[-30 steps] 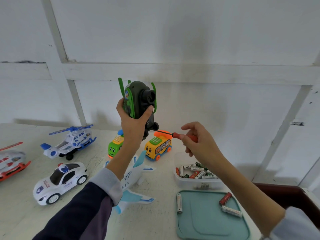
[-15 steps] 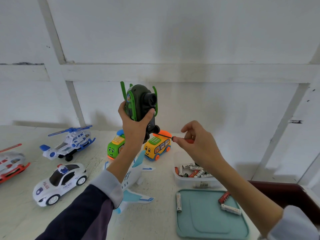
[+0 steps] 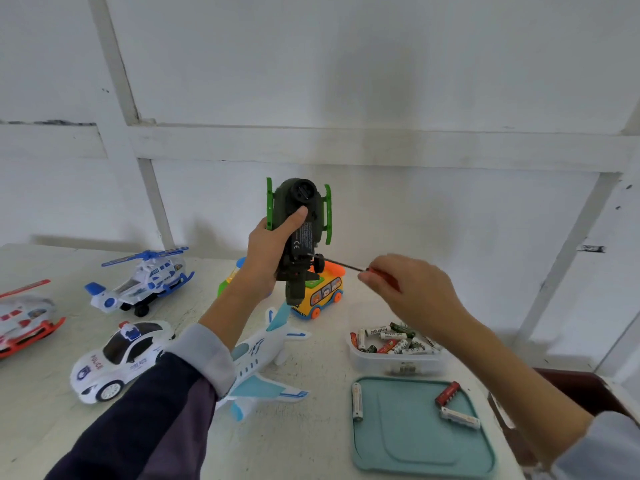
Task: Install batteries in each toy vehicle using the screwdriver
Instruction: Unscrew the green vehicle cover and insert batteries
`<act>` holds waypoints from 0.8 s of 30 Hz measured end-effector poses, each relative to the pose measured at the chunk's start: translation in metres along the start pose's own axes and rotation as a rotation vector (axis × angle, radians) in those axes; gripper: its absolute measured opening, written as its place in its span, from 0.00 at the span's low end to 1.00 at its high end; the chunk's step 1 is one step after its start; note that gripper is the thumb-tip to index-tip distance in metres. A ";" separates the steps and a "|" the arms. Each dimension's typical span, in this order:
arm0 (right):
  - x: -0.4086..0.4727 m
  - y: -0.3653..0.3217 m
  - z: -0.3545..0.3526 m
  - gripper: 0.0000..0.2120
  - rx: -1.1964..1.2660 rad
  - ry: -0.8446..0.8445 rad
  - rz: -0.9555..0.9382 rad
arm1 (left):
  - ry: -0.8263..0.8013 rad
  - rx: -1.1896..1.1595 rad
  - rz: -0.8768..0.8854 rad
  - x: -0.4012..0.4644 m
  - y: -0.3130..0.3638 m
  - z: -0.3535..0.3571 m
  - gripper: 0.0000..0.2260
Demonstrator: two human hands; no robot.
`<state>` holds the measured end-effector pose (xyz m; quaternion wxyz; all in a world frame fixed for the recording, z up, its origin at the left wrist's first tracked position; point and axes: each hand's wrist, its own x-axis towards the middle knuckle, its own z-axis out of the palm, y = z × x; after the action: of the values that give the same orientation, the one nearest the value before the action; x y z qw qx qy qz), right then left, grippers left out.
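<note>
Held upright above the table in the left hand: a dark green plastic toy helicopter with bright green skids, underside turned toward the camera, thumb pressed across its matte belly, fingers wrapped round the far side. Pinched between curled fingertips of the right hand: a slim screwdriver with a red handle and thin dark metal shaft, tip set against the lower edge of the printed belly panel. Below on the scuffed white table, partly screened by the left forearm: a glossy white and pale blue toy airplane, a yellow toy bus with orange wheels and a green rounded toy, mostly hidden. Farther left, well apart: a white and blue toy helicopter, a white police car, and a white and red vehicle cut off by the frame edge. To the right: a clear plastic tub heaped with loose cylindrical batteries, and just before it a smooth teal square lid bearing one white battery at its left edge and a red battery and another white battery near its right.
</note>
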<state>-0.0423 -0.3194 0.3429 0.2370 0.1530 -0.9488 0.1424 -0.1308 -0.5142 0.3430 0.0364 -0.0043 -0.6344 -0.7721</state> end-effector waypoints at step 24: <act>0.001 0.010 -0.012 0.24 -0.091 -0.001 -0.126 | -0.128 0.174 0.128 -0.012 -0.009 0.016 0.12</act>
<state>-0.0416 -0.3062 0.3514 0.2519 0.2015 -0.9428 0.0839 -0.1200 -0.4962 0.3370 0.0456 -0.0909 -0.6986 -0.7083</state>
